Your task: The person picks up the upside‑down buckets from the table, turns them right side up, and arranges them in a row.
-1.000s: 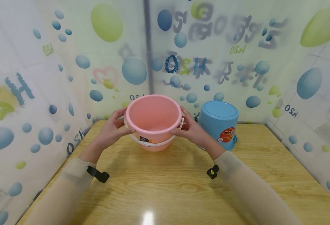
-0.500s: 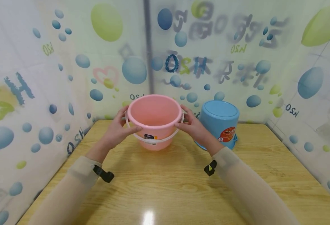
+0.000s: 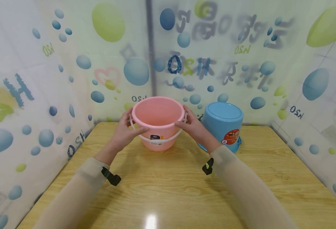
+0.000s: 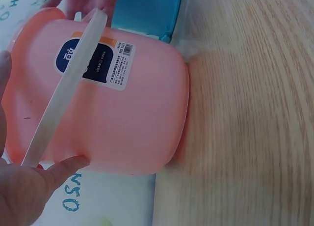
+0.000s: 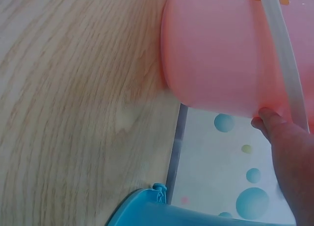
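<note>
A pink bucket (image 3: 163,131) stands upright toward the back of the table, mouth up, between both hands. My left hand (image 3: 125,133) grips its left side, thumb in front below the rim and other fingers round the side. On the opposite side, my right hand (image 3: 193,127) holds it the same way, its thumb just under the rim. A white handle (image 4: 64,96) hangs down across the bucket's front, over part of a dark label (image 4: 100,64). In the left wrist view, the bucket's base is right at the tabletop.
Close to the right hand, a blue bucket (image 3: 223,112) sits upside down on the wooden table (image 3: 168,184), with a red sticker (image 3: 231,136) on its side. Curtains (image 3: 136,71) printed with bubbles enclose the back and both sides.
The pink bucket has turned between the hands, its label shifting right. It also leans less toward me. Both hands keep their hold; the left has moved right, the right slightly left.
</note>
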### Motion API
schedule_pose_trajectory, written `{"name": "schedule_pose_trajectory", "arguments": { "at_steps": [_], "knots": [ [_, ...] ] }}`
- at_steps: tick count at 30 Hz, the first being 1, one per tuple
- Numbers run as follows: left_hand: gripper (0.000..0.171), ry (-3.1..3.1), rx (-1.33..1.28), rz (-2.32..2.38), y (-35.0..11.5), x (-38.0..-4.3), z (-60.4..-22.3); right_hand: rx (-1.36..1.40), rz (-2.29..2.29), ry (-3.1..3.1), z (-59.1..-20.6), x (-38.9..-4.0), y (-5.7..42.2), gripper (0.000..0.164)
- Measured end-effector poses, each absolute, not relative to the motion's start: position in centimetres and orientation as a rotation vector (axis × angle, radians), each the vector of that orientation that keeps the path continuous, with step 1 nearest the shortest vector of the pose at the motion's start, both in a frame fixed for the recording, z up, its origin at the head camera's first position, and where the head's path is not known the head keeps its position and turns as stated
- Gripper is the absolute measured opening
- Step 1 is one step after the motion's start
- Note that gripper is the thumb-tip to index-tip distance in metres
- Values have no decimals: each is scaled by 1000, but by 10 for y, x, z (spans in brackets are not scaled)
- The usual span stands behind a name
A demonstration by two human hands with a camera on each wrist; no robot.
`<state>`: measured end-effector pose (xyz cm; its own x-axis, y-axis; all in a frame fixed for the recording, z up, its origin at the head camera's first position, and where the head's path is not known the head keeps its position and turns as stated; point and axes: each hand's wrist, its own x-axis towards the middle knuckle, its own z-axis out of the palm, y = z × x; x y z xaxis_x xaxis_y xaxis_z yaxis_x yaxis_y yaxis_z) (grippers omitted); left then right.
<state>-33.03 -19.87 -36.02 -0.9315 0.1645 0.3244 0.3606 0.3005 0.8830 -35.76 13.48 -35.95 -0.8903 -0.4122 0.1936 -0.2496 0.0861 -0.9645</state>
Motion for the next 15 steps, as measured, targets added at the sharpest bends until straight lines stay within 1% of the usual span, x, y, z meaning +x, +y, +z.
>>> {"name": "schedule_pose_trajectory", "arguments": {
  "at_steps": [10,15],
  "knots": [
    [101,-2339,-462,-1686,-194,-335,-364,-614,-1865,2314,-357,-366,130,90],
    [97,-2338,-463,-1724,-195,-338,-365,-636,-1876,2301,-357,-374,128,89]
  ]
}}
